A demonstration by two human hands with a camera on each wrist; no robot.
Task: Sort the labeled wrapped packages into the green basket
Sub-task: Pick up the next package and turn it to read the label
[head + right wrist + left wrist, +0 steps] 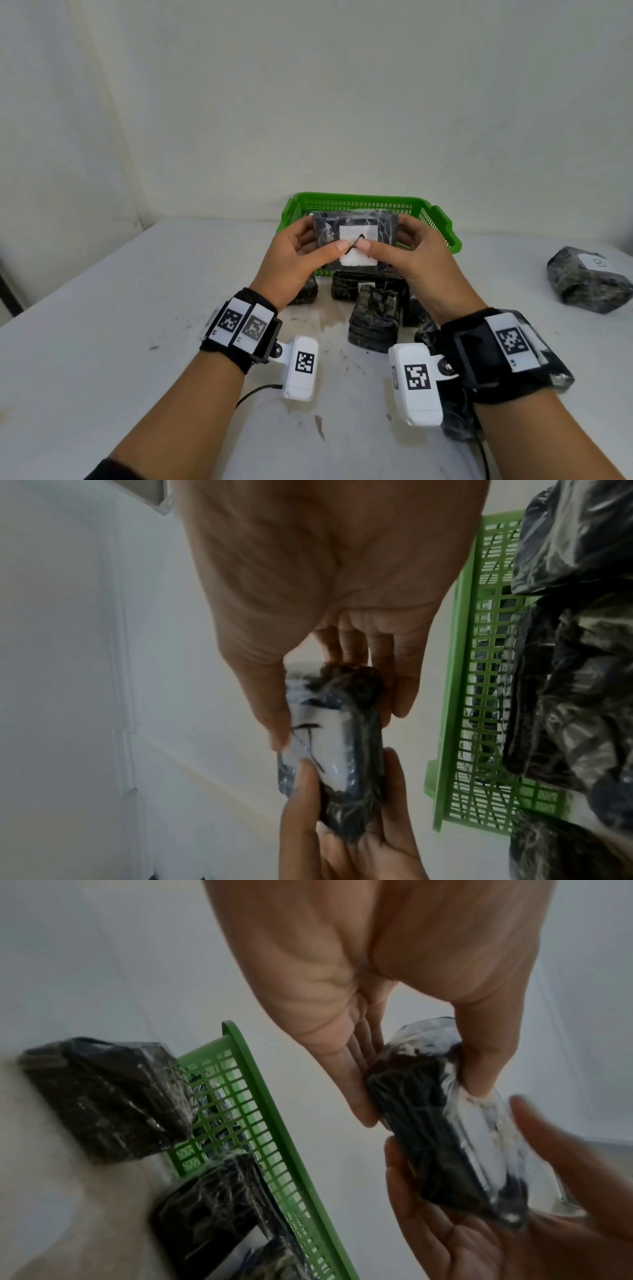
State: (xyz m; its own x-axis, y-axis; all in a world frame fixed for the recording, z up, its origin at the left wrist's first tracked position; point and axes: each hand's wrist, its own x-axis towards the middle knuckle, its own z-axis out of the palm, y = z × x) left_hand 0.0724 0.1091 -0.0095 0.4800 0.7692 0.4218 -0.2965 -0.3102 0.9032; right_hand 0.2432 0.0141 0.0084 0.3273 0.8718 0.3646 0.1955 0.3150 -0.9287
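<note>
A dark, plastic-wrapped package (356, 228) with a white label (359, 255) marked in black is held in the air in front of the green basket (435, 219). My left hand (323, 240) grips its left end and my right hand (387, 240) grips its right end, both thumbs lying on the label. In the left wrist view the left hand (421, 1085) pinches the package (421, 1123) between thumb and fingers. The right wrist view shows the right hand (335, 718) pinching the package (352, 764) the same way.
Several wrapped packages (375, 318) lie on the white table (137, 308) just in front of the basket, below my hands. Another package (589, 284) with a white label sits at the far right. A white wall stands behind the basket.
</note>
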